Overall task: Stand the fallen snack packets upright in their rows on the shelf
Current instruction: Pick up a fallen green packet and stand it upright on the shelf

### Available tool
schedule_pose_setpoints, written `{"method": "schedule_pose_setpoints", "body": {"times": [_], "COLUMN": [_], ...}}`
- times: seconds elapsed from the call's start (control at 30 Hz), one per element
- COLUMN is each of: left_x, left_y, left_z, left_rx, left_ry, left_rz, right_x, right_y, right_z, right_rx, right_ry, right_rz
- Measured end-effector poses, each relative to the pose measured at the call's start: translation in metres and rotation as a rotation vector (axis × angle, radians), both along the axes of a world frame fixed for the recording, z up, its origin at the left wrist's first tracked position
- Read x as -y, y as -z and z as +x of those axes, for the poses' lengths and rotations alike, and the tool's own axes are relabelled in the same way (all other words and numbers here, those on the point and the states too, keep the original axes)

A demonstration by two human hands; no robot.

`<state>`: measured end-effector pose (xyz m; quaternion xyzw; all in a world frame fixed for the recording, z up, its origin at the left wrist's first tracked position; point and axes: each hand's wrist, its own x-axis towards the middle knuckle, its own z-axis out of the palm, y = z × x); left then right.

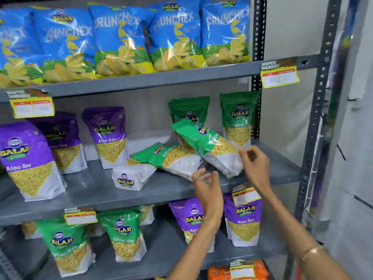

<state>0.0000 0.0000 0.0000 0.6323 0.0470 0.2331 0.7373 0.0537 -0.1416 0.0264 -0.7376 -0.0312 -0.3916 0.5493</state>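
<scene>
**Green packets tipped on the middle shelf, both hands at their lower ends**

Green Ratlami Sev packets are the ones out of line on the middle shelf [96,188]. The right hand [254,164] is raised with its wrist bent, thumb and forefinger drawn close together at the white bottom corner of the tilted green packet [210,146]; the fingers look nearly pinched, though blur hides whether they actually grip the film. That packet leans up and to the left from those fingers, its top resting against an upright green packet behind it. The left hand [205,183] sits lower and to the left of the right, forearm rising from below, fingers loosely curled and spread a little, holding nothing, their tips just at the white end of the flat green packet [171,158]. That one lies on its side, stretching left from the fingertips. Further left again, a third fallen packet [131,175] lies with its white base facing out.

Counted on this shelf: three green packets down or tilted, two green packets upright behind the hands, three purple Aloo Sev packets [109,136] standing well to the left. Above the fingers, five blue Crunchex bags [121,39] show fully.
</scene>
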Motion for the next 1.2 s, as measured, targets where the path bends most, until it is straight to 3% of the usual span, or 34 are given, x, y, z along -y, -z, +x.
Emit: {"method": "schedule_pose_setpoints", "body": {"times": [0.13, 0.3, 0.37, 0.53, 0.7, 0.87, 1.03, 1.2], "left_x": [0.038, 0.054, 0.056, 0.052, 0.031, -0.007, -0.042, -0.060], "left_y": [-0.011, -0.024, -0.026, -0.026, -0.023, -0.020, -0.014, -0.047], "left_z": [0.033, 0.066, 0.071, 0.077, 0.058, 0.017, -0.019, -0.090], "left_rx": [-0.117, -0.161, -0.206, -0.240, -0.113, -0.026, 0.004, 0.202], "left_ry": [0.006, -0.025, 0.020, 0.081, 0.132, 0.239, 0.308, 0.380], "left_rz": [-0.068, -0.160, -0.155, -0.140, -0.027, 0.049, 0.059, 0.085], "right_x": [0.031, 0.045, 0.045, 0.043, 0.053, 0.035, -0.012, -0.038], "right_y": [-0.022, -0.028, -0.022, -0.024, -0.018, 0.001, 0.002, -0.025], "right_z": [0.065, 0.117, 0.124, 0.110, 0.075, 0.003, -0.078, -0.138], "right_rx": [-0.123, -0.594, -0.648, -0.557, -0.518, -0.334, -0.172, 0.027], "right_ry": [-0.073, -0.469, -0.567, -0.678, -0.736, -0.617, -0.471, -0.452], "right_rz": [0.178, 0.001, -0.012, 0.087, -0.073, -0.118, 0.003, 0.116]}}
